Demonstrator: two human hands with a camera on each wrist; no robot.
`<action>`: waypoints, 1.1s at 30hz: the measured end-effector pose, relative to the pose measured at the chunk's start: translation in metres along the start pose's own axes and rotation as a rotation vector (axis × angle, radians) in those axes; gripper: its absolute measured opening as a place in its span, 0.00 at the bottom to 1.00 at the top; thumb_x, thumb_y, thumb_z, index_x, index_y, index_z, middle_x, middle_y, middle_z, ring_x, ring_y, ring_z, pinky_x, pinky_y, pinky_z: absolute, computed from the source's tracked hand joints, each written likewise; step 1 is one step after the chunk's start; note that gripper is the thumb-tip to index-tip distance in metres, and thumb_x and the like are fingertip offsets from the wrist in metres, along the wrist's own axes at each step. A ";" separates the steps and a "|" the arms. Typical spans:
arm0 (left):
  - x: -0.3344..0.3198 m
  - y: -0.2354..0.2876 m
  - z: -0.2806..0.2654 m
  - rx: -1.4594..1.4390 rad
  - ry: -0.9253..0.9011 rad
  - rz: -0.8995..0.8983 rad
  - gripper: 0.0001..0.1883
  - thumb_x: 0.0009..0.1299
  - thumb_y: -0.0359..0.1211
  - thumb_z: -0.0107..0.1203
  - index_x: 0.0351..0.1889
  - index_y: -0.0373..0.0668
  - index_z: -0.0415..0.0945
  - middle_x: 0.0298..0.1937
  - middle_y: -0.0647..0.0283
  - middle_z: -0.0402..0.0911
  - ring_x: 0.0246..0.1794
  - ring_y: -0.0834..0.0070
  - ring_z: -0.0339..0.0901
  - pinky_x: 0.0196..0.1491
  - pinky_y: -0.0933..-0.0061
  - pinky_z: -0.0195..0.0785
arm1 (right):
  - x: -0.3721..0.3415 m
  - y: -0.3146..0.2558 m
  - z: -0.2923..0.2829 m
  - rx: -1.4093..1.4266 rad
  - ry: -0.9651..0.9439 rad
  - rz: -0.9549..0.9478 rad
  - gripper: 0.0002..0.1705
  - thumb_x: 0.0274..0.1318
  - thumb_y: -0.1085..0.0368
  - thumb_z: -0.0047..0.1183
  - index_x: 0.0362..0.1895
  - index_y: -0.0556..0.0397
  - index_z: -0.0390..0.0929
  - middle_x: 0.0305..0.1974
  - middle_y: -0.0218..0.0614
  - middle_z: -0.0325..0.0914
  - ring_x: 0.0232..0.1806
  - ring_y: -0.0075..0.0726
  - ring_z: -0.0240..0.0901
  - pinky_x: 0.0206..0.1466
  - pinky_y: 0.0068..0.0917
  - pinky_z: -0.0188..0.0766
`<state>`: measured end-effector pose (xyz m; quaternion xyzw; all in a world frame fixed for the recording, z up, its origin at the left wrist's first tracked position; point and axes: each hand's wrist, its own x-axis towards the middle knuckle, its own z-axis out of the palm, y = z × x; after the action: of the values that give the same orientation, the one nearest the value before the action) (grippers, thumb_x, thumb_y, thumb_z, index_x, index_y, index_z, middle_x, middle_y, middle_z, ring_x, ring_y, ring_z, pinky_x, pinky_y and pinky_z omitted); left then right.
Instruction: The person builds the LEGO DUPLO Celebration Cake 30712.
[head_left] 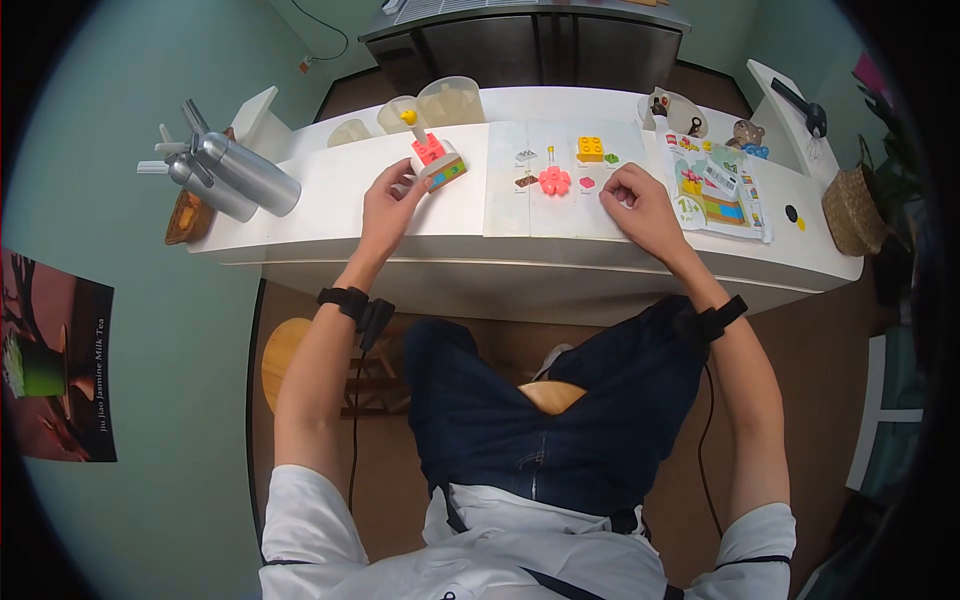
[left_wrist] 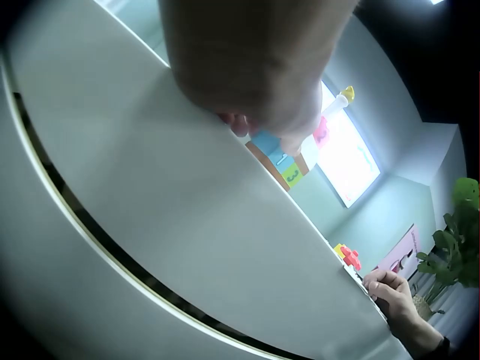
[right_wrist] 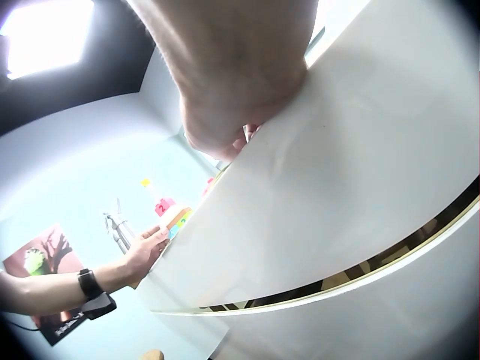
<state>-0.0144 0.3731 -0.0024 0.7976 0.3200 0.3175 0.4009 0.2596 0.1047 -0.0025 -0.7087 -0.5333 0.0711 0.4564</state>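
A block model with a brown, blue and green base, pink bricks and a yellow-topped post stands upright at the left of the white table. My left hand grips its left side, thumb at the front; in the left wrist view the hand partly covers the model. My right hand rests on the right part of the instruction sheet, fingers curled, with no object visible in them. Left of it on the sheet lies a pink flower-shaped piece, below a yellow brick.
Right of the sheet lies a printed packet. Clear containers stand along the back left. Metal dispensers are at the far left, a woven basket at the far right. A small bear figure sits at the back right.
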 end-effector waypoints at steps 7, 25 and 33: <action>-0.007 -0.002 0.001 0.163 0.028 0.204 0.28 0.66 0.37 0.67 0.61 0.35 0.74 0.44 0.62 0.77 0.39 0.77 0.69 0.45 0.74 0.65 | 0.000 -0.005 -0.001 -0.019 0.000 0.022 0.08 0.56 0.67 0.58 0.33 0.61 0.78 0.33 0.39 0.74 0.32 0.34 0.70 0.39 0.29 0.69; -0.007 0.054 0.105 0.288 -0.219 0.420 0.20 0.67 0.38 0.61 0.54 0.38 0.76 0.53 0.57 0.76 0.55 0.61 0.72 0.58 0.63 0.69 | -0.001 -0.008 0.007 -0.242 0.004 -0.207 0.06 0.56 0.70 0.55 0.33 0.60 0.74 0.37 0.44 0.73 0.38 0.49 0.73 0.43 0.39 0.72; -0.007 0.052 0.103 0.252 -0.219 0.389 0.17 0.67 0.40 0.59 0.50 0.41 0.80 0.55 0.57 0.76 0.58 0.60 0.71 0.60 0.62 0.68 | 0.029 -0.029 -0.008 -0.470 -0.327 -0.104 0.11 0.56 0.65 0.57 0.38 0.59 0.77 0.41 0.47 0.76 0.41 0.54 0.76 0.47 0.41 0.74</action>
<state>0.0728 0.2980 -0.0094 0.9174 0.1522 0.2578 0.2623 0.2564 0.1243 0.0343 -0.7460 -0.6371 0.0354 0.1905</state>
